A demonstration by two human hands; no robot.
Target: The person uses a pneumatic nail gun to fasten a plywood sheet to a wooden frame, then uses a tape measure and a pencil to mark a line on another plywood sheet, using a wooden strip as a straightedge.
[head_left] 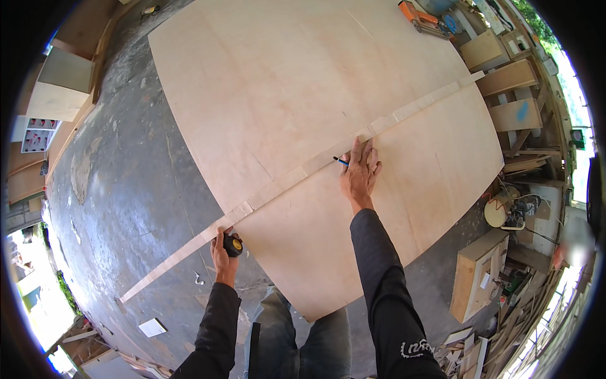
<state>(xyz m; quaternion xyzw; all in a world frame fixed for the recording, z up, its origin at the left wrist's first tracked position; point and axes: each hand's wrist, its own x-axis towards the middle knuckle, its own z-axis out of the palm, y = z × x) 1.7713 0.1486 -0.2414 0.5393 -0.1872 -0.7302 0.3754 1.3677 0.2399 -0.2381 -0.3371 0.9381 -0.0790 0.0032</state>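
Note:
A large pale plywood sheet [265, 82] lies before me, its near corner close to my legs. Across it runs a long, thin wooden strip [297, 178] at a slant, its left end reaching past the sheet's edge over the floor. At that left edge my left hand [222, 258] grips a black and yellow tape measure [234, 246], fingertips by the strip. My right hand [360, 175] is farther along, fingers pressed on the strip's near side. A dark-tipped blue pencil or pen [341, 162] sticks out leftward from between its thumb and fingers.
An orange nail gun [416, 18] rests at the sheet's far right corner. To the right stand a small air compressor [499, 210], a wooden box [476, 275] and stacked boards [514, 117]. A white card [152, 327] lies on the grey concrete floor [120, 189].

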